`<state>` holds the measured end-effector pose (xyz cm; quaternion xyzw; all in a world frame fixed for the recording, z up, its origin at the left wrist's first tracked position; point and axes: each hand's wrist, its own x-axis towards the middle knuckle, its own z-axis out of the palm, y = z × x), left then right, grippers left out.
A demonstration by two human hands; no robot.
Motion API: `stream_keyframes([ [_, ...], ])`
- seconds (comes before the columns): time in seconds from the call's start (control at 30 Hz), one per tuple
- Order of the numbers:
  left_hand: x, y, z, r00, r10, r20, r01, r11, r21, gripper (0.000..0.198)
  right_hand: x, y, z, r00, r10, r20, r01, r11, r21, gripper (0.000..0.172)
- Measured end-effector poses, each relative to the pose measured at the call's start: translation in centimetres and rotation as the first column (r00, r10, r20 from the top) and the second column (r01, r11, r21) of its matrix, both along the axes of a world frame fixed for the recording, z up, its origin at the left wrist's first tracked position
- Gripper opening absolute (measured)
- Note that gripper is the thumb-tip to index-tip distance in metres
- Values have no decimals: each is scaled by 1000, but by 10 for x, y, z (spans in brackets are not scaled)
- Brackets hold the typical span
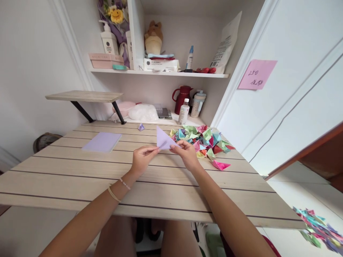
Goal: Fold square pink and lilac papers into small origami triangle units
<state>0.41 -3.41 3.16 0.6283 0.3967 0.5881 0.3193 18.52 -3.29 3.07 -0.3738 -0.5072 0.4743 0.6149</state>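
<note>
Together, left hand (142, 159) and right hand (187, 153) pinch a lilac paper triangle (163, 140) — pink note (257, 74) (reads "250")

Single view, from the camera on my head, facing forward and down across the wooden table (66, 178). Near range: my forearms enter at the lower edge, my left hand (142, 160) and right hand (187, 155) meet mid-frame, and the shelf (160, 74) spans the top.
</note>
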Motion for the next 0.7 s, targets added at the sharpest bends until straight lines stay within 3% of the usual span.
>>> stream_keyframes([
  [0.2, 4, 0, -4, 972, -152, 181, 184, 968, -173, 27, -5, -1, 0, 994, -3, -112, 1, 1000, -22, 39],
  [0.4, 6, 2, -4, 934, -233, 271, 317, 891, -325, 57, -5, 0, -1, 995, -37, -97, 38, 999, 8, 41],
  [0.53, 7, 2, -5, 931, -273, 244, 354, 839, -413, 47, -4, 0, -1, 995, -37, -93, 39, 999, 21, 41],
  [0.7, 8, 4, -8, 932, -279, 233, 357, 821, -445, 29, -5, 0, -2, 997, -43, -70, 41, 999, -27, 50],
])
